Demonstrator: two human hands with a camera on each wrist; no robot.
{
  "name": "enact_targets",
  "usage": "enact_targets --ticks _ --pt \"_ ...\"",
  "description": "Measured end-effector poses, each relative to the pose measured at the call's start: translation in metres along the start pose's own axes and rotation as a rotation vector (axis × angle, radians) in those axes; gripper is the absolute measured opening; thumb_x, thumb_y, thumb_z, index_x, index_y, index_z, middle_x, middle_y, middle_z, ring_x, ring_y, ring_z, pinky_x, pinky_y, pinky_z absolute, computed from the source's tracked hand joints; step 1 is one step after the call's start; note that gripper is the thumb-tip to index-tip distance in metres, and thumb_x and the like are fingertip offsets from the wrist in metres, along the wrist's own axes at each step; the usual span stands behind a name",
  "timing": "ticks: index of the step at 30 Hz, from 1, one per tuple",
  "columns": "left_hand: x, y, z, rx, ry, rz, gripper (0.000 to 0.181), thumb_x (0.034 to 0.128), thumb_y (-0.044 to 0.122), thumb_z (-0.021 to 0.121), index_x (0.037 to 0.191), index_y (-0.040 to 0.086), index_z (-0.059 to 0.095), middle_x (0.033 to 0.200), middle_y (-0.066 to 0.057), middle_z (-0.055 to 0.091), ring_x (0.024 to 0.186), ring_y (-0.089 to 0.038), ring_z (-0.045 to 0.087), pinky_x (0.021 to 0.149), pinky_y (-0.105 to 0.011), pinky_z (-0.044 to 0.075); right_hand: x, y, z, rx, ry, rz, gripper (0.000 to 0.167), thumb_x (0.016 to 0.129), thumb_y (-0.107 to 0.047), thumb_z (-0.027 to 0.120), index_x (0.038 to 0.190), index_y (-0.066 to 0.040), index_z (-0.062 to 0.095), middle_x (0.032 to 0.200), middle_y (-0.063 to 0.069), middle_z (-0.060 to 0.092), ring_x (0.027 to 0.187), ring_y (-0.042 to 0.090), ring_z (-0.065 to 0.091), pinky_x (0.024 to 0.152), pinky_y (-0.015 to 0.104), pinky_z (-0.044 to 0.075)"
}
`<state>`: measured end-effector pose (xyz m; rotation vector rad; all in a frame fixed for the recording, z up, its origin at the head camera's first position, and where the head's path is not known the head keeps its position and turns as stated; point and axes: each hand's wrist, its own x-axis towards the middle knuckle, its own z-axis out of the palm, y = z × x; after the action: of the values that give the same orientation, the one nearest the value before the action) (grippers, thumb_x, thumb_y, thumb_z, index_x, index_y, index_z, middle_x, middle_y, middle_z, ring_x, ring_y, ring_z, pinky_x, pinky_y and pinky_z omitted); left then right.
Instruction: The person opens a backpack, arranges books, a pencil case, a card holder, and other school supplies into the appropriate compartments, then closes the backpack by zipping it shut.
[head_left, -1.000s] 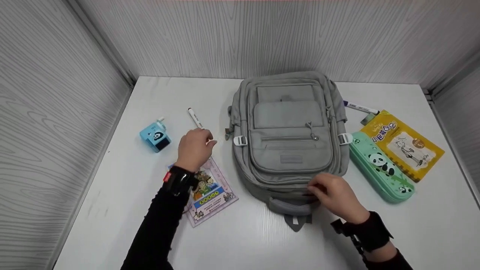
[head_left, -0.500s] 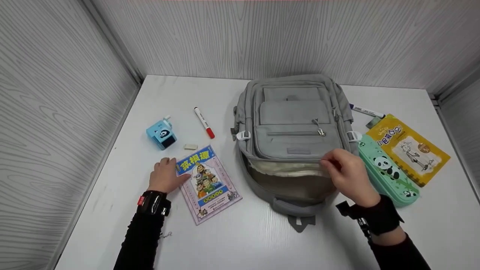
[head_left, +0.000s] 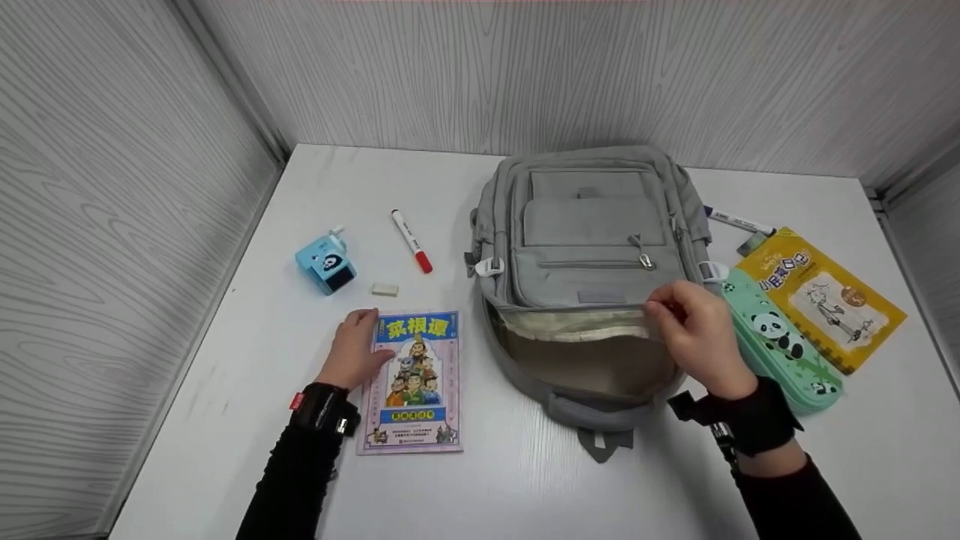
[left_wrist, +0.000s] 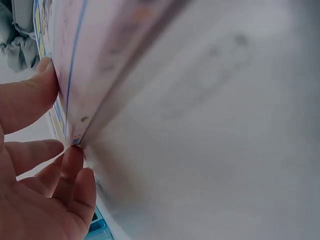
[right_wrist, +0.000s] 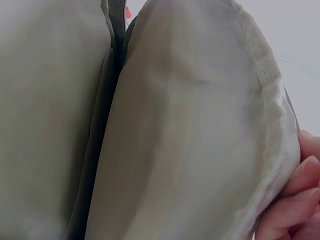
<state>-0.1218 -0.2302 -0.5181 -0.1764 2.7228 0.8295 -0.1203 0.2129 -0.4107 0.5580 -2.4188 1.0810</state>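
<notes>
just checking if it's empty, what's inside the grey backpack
Only pale lining shows inside the open grey backpack; no item is visible there. Its front panel hides whatever may lie deeper.

Around head-view centre: blue sharpener (head_left: 325, 262), pale block (head_left: 385, 289) near 9 o'clock; red-tipped marker (head_left: 412, 241) 10; green panda case (head_left: 781, 341), yellow booklet (head_left: 829, 300), blue-capped marker (head_left: 741, 222) near 3.

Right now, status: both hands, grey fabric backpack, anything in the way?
Left hand grips pink-and-blue paper book by its edge. Right hand holds grey fabric backpack open. Small off-white block beyond book, not between it and backpack.
</notes>
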Motion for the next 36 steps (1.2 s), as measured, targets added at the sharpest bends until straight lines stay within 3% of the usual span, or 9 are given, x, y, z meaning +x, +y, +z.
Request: enact_targets --ticks 3,6,10,14,18,25,36 --pt "-0.008 0.006 0.003 0.060 0.046 -0.007 0.076 0.0930 0.020 0.069 0.154 -0.003 0.028 0.154 -0.028 0.035 0.144 -0.043 0.036 0.118 -0.054 0.033 0.000 0.000 0.001 0.005 0.009 0.004 0.011 0.082 0.012 0.069 0.078 0.005 0.062 0.070 0.013 0.061 0.064 -0.004 0.041 0.056 0.013 0.034" --pt "-0.023 0.015 0.003 0.145 0.094 -0.043 0.073 0.0921 0.024 0.070 0.149 -0.006 0.035 0.144 -0.030 0.047 0.133 -0.045 0.049 0.108 -0.055 0.044 0.000 -0.001 0.002 0.009 0.016 0.004 0.011 0.082 0.013 0.069 0.078 0.006 0.062 0.070 0.013 0.061 0.064 -0.004 0.041 0.057 0.013 0.034" --pt "-0.050 0.025 0.000 0.174 0.064 -0.125 0.062 0.0904 0.032 0.072 0.131 -0.010 0.052 0.113 -0.026 0.062 0.100 -0.037 0.064 0.081 -0.045 0.056 0.000 -0.001 0.002 0.006 0.026 -0.001 0.011 0.083 0.012 0.068 0.078 0.005 0.062 0.070 0.013 0.061 0.064 -0.004 0.040 0.057 0.014 0.033" --pt "-0.074 0.028 0.002 0.127 -0.001 -0.227 0.053 0.0876 0.039 0.074 0.106 -0.009 0.060 0.082 -0.015 0.058 0.070 -0.022 0.055 0.055 -0.029 0.041 -0.001 -0.001 0.002 0.003 0.034 -0.002 0.012 0.083 0.012 0.068 0.077 0.003 0.062 0.068 0.011 0.059 0.062 -0.004 0.039 0.056 0.014 0.032" --pt "-0.090 0.029 0.012 0.131 0.003 -0.257 0.054 0.0830 0.042 0.078 0.097 -0.007 0.060 0.076 -0.012 0.054 0.065 -0.020 0.052 0.051 -0.026 0.037 -0.001 -0.001 0.002 0.013 0.039 -0.012 0.013 0.082 0.013 0.069 0.076 0.004 0.062 0.068 0.011 0.059 0.062 -0.004 0.039 0.055 0.014 0.032" --pt "-0.101 0.027 0.034 0.179 0.065 -0.273 0.064 0.0751 0.041 0.085 0.099 -0.012 0.056 0.084 -0.017 0.054 0.072 -0.024 0.051 0.053 -0.030 0.044 -0.003 -0.001 0.003 0.032 0.042 -0.020 0.012 0.081 0.014 0.069 0.077 0.004 0.062 0.068 0.012 0.060 0.062 -0.005 0.040 0.055 0.014 0.034" --pt "-0.100 0.015 0.034 0.014 0.039 -0.324 0.059 0.0774 0.039 0.083 0.099 -0.006 0.052 0.078 -0.013 0.057 0.067 -0.022 0.055 0.051 -0.027 0.038 -0.005 0.000 0.003 0.012 0.024 0.004 0.011 0.081 0.012 0.070 0.078 0.005 0.063 0.069 0.013 0.061 0.063 -0.005 0.041 0.056 0.013 0.034"
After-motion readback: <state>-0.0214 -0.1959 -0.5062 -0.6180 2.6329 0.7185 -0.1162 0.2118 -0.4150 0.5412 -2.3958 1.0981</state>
